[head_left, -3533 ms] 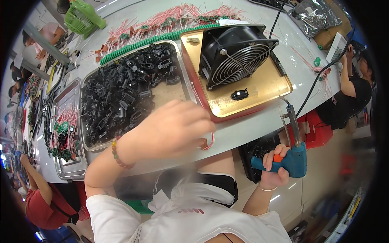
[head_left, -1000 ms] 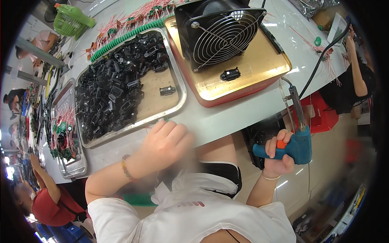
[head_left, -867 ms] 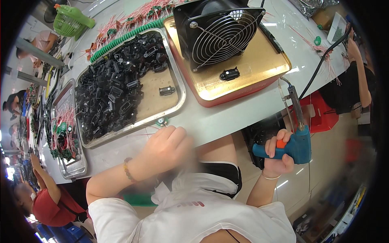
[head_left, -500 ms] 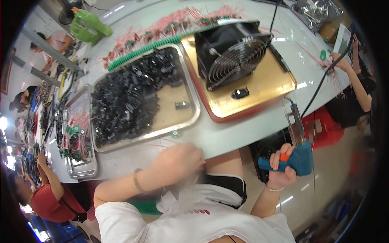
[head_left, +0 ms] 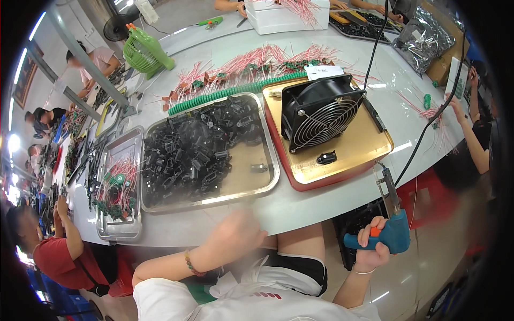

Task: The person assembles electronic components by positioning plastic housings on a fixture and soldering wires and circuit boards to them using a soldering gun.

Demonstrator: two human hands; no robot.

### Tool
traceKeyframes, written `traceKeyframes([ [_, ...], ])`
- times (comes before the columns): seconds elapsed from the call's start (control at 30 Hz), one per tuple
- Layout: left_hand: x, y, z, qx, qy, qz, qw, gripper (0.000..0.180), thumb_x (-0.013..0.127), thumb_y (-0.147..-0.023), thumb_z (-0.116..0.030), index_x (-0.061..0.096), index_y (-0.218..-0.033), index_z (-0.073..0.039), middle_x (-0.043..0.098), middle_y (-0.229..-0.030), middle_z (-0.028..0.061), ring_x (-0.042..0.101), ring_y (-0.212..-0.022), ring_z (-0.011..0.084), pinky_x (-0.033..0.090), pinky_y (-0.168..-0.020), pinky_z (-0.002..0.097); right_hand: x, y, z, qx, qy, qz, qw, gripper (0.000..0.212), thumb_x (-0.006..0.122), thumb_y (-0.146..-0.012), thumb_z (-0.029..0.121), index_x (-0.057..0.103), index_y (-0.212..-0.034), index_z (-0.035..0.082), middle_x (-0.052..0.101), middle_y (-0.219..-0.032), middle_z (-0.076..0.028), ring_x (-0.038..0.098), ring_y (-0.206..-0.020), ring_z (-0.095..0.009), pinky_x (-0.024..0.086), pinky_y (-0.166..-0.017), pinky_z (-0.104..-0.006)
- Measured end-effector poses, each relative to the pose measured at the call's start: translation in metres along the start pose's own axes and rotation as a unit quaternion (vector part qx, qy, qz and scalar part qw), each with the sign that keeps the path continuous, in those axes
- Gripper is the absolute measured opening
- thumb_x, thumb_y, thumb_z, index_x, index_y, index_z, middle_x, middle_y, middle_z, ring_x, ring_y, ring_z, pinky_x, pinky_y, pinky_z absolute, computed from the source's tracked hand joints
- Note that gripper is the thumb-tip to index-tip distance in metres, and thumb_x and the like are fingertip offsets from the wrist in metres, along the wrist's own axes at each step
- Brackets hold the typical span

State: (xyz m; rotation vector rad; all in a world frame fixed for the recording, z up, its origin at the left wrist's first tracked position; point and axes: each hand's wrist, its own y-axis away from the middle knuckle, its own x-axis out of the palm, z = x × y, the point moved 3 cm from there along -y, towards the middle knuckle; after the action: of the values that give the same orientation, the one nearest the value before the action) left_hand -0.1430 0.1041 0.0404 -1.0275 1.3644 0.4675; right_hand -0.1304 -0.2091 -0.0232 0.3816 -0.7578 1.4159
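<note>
head view: the white table (head_left: 300, 208) is largest, with the parts tray (head_left: 272, 160) along its near edge, black parts (head_left: 187, 155) heaped over all but that tray's near right corner. just right sits the gold tray (head_left: 356, 155), the fan (head_left: 321, 115) standing on it. just left lies the small tray (head_left: 120, 147), holding wired boards (head_left: 119, 179). past the table's near edge, to the right, is the soldering gun (head_left: 393, 230), the right hand (head_left: 372, 251) wrapped around its grip. well apart, the left hand (head_left: 235, 234) is blurred at the table's near edge; whether it grips anything i cannot tell. one lone part (head_left: 326, 157) lies toward the gold tray's near edge.
</note>
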Motion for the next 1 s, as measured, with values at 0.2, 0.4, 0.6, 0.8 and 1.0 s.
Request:
traceKeyframes([
  [0.2,-0.006,0.001,0.001,-0.027,-0.063,0.021,0.997,0.018,0.067,-0.066,-0.013,0.058,-0.078,-0.004,0.052,-0.083,0.0096,0.052,-0.076,0.0261,0.044,-0.072,0.0366,-0.001,-0.001,-0.002,0.003,0.005,-0.001,1.000,0.043,0.065,-0.067,0.018,0.044,-0.100,-0.001,0.048,-0.101,-0.015,0.047,-0.052,-0.017,0.037,-0.050,-0.0287],
  [0.4,0.000,0.011,0.003,0.037,-0.026,-0.050,0.998,0.019,0.065,-0.066,-0.010,0.059,-0.083,-0.004,0.052,-0.077,0.0068,0.053,-0.078,0.0254,0.044,-0.072,0.0394,-0.003,0.001,-0.001,-0.003,0.021,-0.036,0.999,0.047,0.063,-0.062,0.019,0.048,-0.102,-0.001,0.050,-0.098,-0.015,0.046,-0.048,-0.018,0.036,-0.047,-0.0291],
  [0.6,0.006,0.014,0.004,-0.012,-0.034,-0.001,0.999,0.018,0.065,-0.066,-0.011,0.057,-0.081,-0.005,0.052,-0.082,0.0104,0.052,-0.078,0.0292,0.044,-0.071,0.0408,0.007,0.003,-0.001,0.021,-0.036,-0.009,0.999,0.045,0.068,-0.066,0.016,0.048,-0.102,-0.001,0.049,-0.101,-0.015,0.048,-0.055,-0.020,0.037,-0.053,-0.0305],
  [0.8,0.005,0.008,0.002,-0.032,-0.029,0.053,0.998,0.023,0.066,-0.071,-0.023,0.052,-0.078,-0.007,0.046,-0.078,0.0115,0.046,-0.078,0.0310,0.037,-0.069,0.0414,-0.004,0.008,-0.006,0.025,-0.036,-0.018,0.999,0.044,0.065,-0.062,0.015,0.051,-0.101,0.000,0.050,-0.103,-0.015,0.052,-0.055,-0.022,0.039,-0.054,-0.0321],
  [1.0,-0.004,0.004,0.005,-0.016,0.079,0.063,0.995,0.018,0.066,-0.072,-0.008,0.055,-0.085,-0.005,0.049,-0.083,0.0125,0.047,-0.080,0.0322,0.038,-0.074,0.0422,-0.003,0.010,-0.002,0.029,-0.024,-0.010,0.999,0.044,0.065,-0.062,0.015,0.051,-0.101,0.000,0.051,-0.104,-0.015,0.053,-0.055,-0.022,0.039,-0.054,-0.0324],
])
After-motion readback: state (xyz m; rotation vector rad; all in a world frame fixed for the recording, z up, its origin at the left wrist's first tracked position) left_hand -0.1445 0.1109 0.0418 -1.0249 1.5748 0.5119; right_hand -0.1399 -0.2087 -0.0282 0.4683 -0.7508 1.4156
